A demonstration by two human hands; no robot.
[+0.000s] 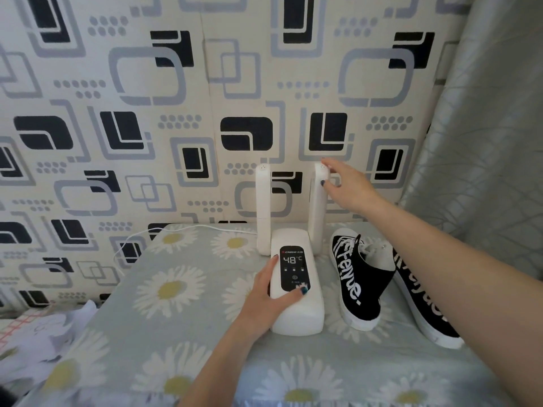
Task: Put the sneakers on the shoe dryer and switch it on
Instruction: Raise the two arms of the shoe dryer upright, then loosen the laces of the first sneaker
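Note:
A white shoe dryer (296, 312) stands on a daisy-print cloth, its two tubes upright. Its black panel (294, 267) shows 48 °C. My left hand (271, 298) grips the dryer's base from the left, thumb on the lower part of the panel. My right hand (343, 183) holds the top of the right tube (317, 207), thumb on its side. The left tube (263, 207) is bare. Two black sneakers with white lettering lie on the cloth to the right of the dryer: one (357, 280) close by, the other (423, 306) partly under my right forearm.
The dryer's white cord (141, 235) runs left off the cloth along a patterned wall. A grey curtain (482, 142) hangs at the right. Crumpled white fabric (44, 333) lies at the lower left beside the covered surface (164, 342).

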